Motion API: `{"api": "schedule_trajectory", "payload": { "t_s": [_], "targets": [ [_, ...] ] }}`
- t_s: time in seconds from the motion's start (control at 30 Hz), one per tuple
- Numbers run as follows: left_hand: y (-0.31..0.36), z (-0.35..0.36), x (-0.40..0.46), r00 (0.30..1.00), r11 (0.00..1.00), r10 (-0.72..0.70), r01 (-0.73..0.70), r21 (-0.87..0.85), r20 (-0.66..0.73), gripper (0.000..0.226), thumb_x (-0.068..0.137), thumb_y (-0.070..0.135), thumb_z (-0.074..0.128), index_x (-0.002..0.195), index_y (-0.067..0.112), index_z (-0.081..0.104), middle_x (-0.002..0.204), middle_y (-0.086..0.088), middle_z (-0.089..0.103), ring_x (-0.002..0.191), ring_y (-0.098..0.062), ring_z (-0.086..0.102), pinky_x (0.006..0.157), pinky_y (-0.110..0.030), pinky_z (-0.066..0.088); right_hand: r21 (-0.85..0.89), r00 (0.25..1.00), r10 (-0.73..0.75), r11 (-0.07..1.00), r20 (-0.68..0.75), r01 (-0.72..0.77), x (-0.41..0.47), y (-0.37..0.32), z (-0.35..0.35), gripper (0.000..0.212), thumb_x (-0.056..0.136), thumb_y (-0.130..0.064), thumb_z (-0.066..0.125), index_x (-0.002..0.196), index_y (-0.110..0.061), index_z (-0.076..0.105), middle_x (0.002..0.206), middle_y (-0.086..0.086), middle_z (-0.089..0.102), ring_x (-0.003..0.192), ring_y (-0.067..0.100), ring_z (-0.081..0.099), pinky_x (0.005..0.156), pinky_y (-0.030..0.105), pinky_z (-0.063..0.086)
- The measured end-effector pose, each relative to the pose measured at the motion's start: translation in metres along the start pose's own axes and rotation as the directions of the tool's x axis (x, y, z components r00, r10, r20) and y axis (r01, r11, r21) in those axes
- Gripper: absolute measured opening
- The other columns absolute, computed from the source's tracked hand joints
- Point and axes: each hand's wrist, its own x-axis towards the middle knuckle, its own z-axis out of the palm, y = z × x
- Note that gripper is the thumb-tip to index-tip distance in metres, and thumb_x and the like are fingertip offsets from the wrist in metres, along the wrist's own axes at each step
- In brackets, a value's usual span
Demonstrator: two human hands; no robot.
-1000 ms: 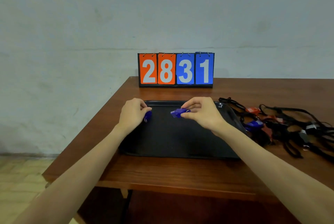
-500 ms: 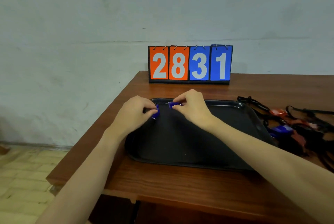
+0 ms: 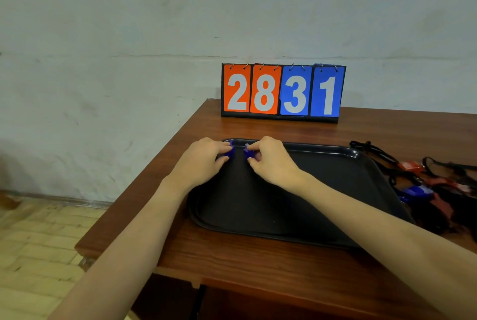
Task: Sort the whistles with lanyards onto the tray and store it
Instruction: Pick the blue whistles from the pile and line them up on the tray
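- Pale plaster wall stood behind a brown wooden worktop; a flip scoreboard reading 2831 sat at the far edge.
- Black tray lay on the worktop, its floor bare apart from the far-left corner.
- Left hand pinched a blue whistle between thumb and curled fingers, low over that corner.
- Right hand pinched a second blue whistle just beside the first; whether either touched the tray could not be told.
- Tangled pile of whistles and black lanyards, red and blue, lay just right of the tray.
- Step in hand, as judged: setting the first pair down side by side. The next move would call for releasing both and reaching right to the pile, where tangled cords may drag along neighbours.
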Motion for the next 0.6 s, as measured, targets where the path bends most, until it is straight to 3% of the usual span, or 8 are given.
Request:
{"api": "schedule_trajectory", "payload": {
  "t_s": [0.17,0.37,0.6],
  "targets": [
    [-0.001,0.000,-0.001,1.000,0.999,-0.012,0.012,-0.033,-0.006,0.037,0.099,0.019,0.047,0.136,0.022,0.053,0.138,0.002,0.055,0.128,-0.016,0.049,0.106,-0.031,0.036,0.005,0.997,-0.051,0.999,0.064,0.051,0.001,-0.001,0.000,0.036,0.091,-0.007,0.059,0.127,-0.010,0.059,0.117,0.008,0.061,0.093,0.010,0.056,0.091,0.024,0.048],
    [-0.001,-0.002,-0.002,0.997,0.997,-0.072,0.071,-0.039,-0.032,0.039,0.099,0.015,0.045,0.137,0.021,0.051,0.139,0.001,0.055,0.127,-0.017,0.048,0.105,-0.031,0.037,-0.122,0.988,-0.137,0.982,0.069,0.144,-0.006,0.001,-0.003,0.054,0.091,-0.014,0.060,0.142,-0.016,0.042,0.145,0.004,0.041,0.133,0.020,0.039,0.109,0.033,0.035],
    [-0.001,-0.003,-0.003,0.999,0.999,-0.039,0.039,-0.017,0.015,0.040,0.099,0.012,0.044,0.137,0.021,0.051,0.140,0.001,0.054,0.127,-0.017,0.049,0.105,-0.031,0.038,-0.172,0.973,-0.191,0.962,0.130,0.212,-0.008,-0.002,-0.006,0.044,0.094,-0.014,0.056,0.137,-0.013,0.048,0.147,0.005,0.044,0.134,0.020,0.041,0.110,0.035,0.033]
  ]
}}
